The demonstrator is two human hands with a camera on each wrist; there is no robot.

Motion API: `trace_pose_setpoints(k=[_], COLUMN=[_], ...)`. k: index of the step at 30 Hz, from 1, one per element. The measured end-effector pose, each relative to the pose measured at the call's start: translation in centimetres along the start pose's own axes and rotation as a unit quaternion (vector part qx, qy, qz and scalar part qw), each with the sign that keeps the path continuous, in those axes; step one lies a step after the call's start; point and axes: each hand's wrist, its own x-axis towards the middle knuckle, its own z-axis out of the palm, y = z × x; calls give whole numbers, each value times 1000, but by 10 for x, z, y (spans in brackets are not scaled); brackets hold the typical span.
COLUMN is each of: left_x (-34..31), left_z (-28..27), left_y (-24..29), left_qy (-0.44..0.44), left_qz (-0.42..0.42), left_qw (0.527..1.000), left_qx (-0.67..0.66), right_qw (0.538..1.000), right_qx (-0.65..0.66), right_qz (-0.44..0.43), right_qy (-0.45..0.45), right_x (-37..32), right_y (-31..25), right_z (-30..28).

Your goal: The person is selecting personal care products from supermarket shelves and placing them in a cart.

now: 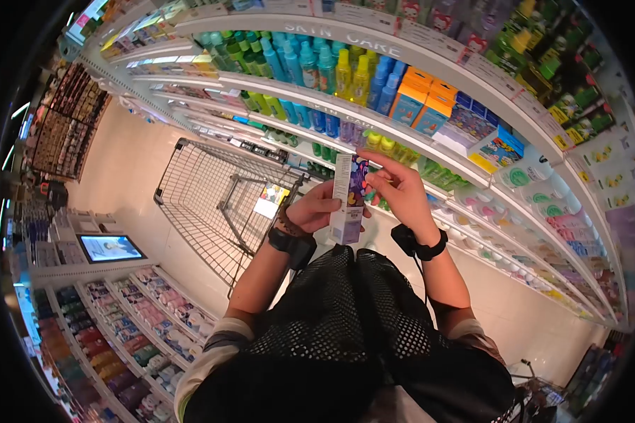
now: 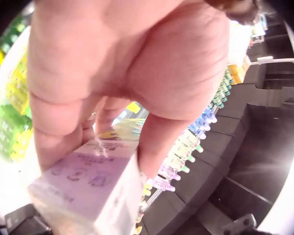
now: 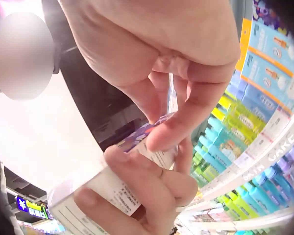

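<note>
My left hand (image 1: 313,209) grips a tall, slim carton (image 1: 346,215), white and lilac with a colourful purple printed face. The thumb lies across its front and the fingers wrap behind. In the left wrist view the lilac end of the box (image 2: 83,178) points toward the camera. My right hand (image 1: 400,189) is at the upper part of the carton, thumb and fingers bent together at its edge. From the right wrist view, a thin pale strip shows between those fingers, close over the printed face; what it is I cannot tell.
A wire shopping cart (image 1: 212,211) stands ahead to the left. Curved shelves marked SKIN CARE, full of coloured bottles (image 1: 360,74) and orange-and-blue boxes (image 1: 420,102), run along the right. Lower left are more stocked shelves (image 1: 130,331) and a lit screen (image 1: 111,248).
</note>
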Motion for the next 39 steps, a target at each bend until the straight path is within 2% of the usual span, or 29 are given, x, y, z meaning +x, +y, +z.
trace_pose_setpoints(k=[2,4,5,6,7,8,10,11,12,13,14,15,16,18,20,21,22,24,26,27,28,30,32,34,35,36,37,38,39], left_x=[-23,-47,-58,-73,-95,-114,-118,-136,-149,-162,-185,-184,-192,-203,-190,-201,-204,-210,-206,-202,-206,-190,-189,-202,-209,-209,-219,-233,-245], left_z=[-25,-33,-48,-69,-93,-116,-135,-196,-218,-297,-326,-355,-404,-495,-486,-544,-580,-618,-601,-599,-604,-610,-604,-641,-637,-665,-675,-660,-674], left_y=[-2,1,-4,-3,4,1,-8,-32,-29,-68,-65,-83,-109,-169,-133,-193,-227,-265,-240,-228,-226,-229,-242,-278,-266,-277,-267,-232,-222], left_qy=[140,194,281,362,416,515,544,609,619,671,705,711,742,768,761,761,755,760,722,738,748,792,790,734,719,635,553,454,404], left_qz=[76,79,127,165,190,77,93,96,84,95,32,75,67,-63,-144,-142,-156,-171,-274,-256,-232,-99,-83,-212,-229,-254,-303,-380,-427], left_qw=[971,968,915,837,801,773,770,690,654,576,643,601,584,489,629,622,602,588,572,581,557,599,601,623,630,679,695,702,666], left_qx=[178,137,259,375,386,363,321,379,427,458,296,358,322,409,60,119,211,219,275,230,276,-59,-82,169,182,265,346,395,460], right_qw=[994,992,988,977,957,937,920,893,862,858,863,860,857,850,844,844,842,829,834,830,830,831,828,842,849,848,850,858,865], right_qx=[-70,-53,-130,-204,-269,-296,-327,-376,-423,-439,-437,-445,-449,-456,-469,-471,-475,-497,-490,-496,-497,-496,-496,-478,-462,-471,-466,-450,-443], right_qz=[83,96,54,8,-54,-55,-132,-142,-153,-189,-183,-179,-185,-195,-194,-192,-184,-162,-145,-147,-144,-165,-159,-152,-131,-102,-130,-149,-155], right_qy=[0,-62,-61,-61,-96,-176,-168,-201,-233,-187,-174,-174,-174,-175,-173,-168,-176,-196,-208,-207,-209,-190,-205,-200,-220,-223,-210,-198,-174], right_x=[8,20,21,27,34,23,10,8,6,-1,-12,-1,-4,-2,-1,0,0,-5,-4,-8,-6,-5,-4,-6,-3,1,15,16,18], right_y=[22,40,55,73,90,103,120,127,137,157,154,157,164,171,177,179,182,185,182,186,191,192,186,188,189,185,183,194,200], right_z=[25,45,55,72,97,104,105,119,133,137,134,141,140,140,143,147,146,150,156,157,163,172,167,170,170,171,176,175,180])
